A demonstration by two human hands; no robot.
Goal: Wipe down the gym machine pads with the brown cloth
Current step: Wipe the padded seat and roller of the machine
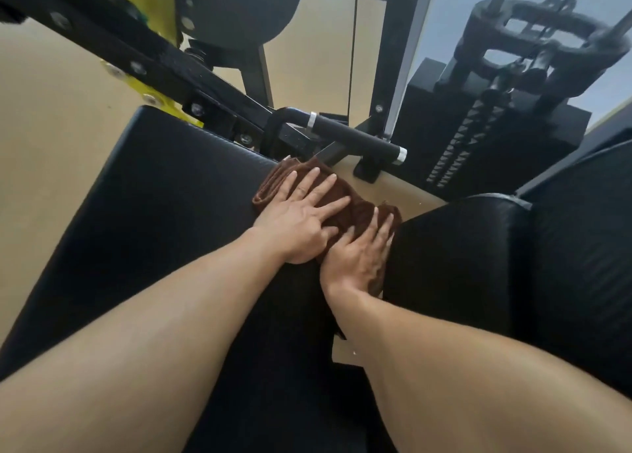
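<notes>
Both palms flat on brown cloth [342,196], fingers splayed wide, nothing gripped. Left hand [301,220] led, right hand [359,254] trailed. Cloth lay at seat pad [154,196] right edge; unwiped pad stretched leftward, nearer left hand.

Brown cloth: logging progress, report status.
Left hand and right hand flat, fingers spread on brown cloth. Cloth at edge of large black pad. Nothing obstructing.

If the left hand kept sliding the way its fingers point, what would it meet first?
Probably the black handle bar, past the far edge of the brown cloth under the left hand; depth is unclear, so it might pass beneath.
</notes>
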